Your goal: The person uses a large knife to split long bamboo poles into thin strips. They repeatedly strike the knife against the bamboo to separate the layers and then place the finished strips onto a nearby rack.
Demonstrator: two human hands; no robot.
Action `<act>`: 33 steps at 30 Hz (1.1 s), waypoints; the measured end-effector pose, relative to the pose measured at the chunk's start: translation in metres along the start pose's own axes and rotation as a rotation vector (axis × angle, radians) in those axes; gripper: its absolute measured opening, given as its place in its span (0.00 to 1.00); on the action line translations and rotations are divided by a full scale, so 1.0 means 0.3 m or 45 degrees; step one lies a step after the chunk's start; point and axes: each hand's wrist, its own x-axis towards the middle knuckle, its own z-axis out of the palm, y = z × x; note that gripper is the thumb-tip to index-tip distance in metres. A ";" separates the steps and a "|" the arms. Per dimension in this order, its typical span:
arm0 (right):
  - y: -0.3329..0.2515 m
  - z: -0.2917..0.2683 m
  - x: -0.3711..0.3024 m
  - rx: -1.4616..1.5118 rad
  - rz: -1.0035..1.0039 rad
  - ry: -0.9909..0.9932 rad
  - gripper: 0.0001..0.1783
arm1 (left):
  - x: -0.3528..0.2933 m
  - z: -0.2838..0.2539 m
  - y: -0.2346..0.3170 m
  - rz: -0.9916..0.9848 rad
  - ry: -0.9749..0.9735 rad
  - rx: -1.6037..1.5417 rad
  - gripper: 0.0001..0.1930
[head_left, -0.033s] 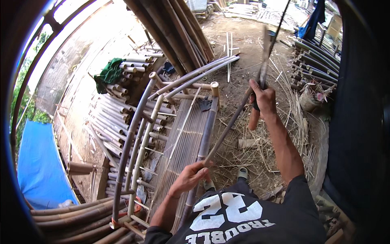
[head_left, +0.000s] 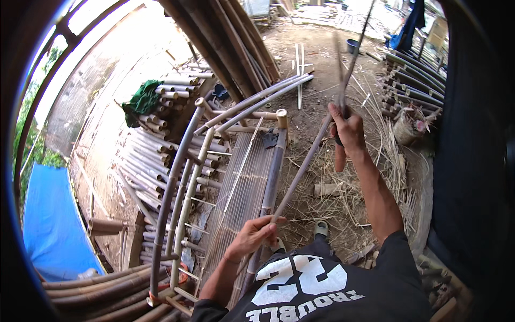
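Observation:
A long, thin bamboo strip (head_left: 303, 169) slants up from my left hand (head_left: 252, 236) to my right hand (head_left: 348, 131) and on past it toward the top edge. The fingers of my left hand are closed round its lower part, just over the bench's edge. In my right fist is a large knife (head_left: 339, 64), its blade pointing up and blurred, seen nearly edge-on. The brown wooden handle (head_left: 340, 159) sticks out below the fist. The strip passes against the blade at my right hand, though the exact contact is hidden by the fingers.
A bamboo bench (head_left: 230, 188) with a slatted seat stands at my left, a dark cloth (head_left: 270, 139) on it. Stacked bamboo poles (head_left: 142, 163) lie beyond it, others (head_left: 413, 80) at far right. Thin shavings (head_left: 348, 193) litter the ground. A dark bucket (head_left: 352, 46) stands ahead.
The knife's blade has turned from showing its broad side to nearly edge-on and tipped a little left. The strip now shows past my left hand toward me.

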 end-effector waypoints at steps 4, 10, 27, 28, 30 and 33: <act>0.007 0.024 -0.164 -0.882 -0.237 -0.265 0.27 | -0.015 -0.007 0.016 -0.039 0.078 -0.178 0.19; 0.112 0.140 -0.563 -1.274 -0.743 -0.460 0.31 | 0.021 -0.045 -0.030 0.112 0.357 0.063 0.17; 0.087 -0.083 -0.221 -1.305 -0.348 -0.401 0.32 | -0.196 0.082 -0.136 0.184 0.514 0.358 0.13; 0.085 -0.079 -0.240 -1.252 -0.392 -0.397 0.32 | -0.199 0.090 -0.128 0.191 0.522 0.360 0.13; 0.115 -0.075 -0.271 -1.153 -0.543 -0.506 0.32 | -0.185 0.106 -0.109 0.223 0.536 0.387 0.13; 0.140 -0.084 -0.256 -1.145 -1.034 -0.496 0.30 | -0.184 0.131 -0.076 0.235 0.544 0.577 0.14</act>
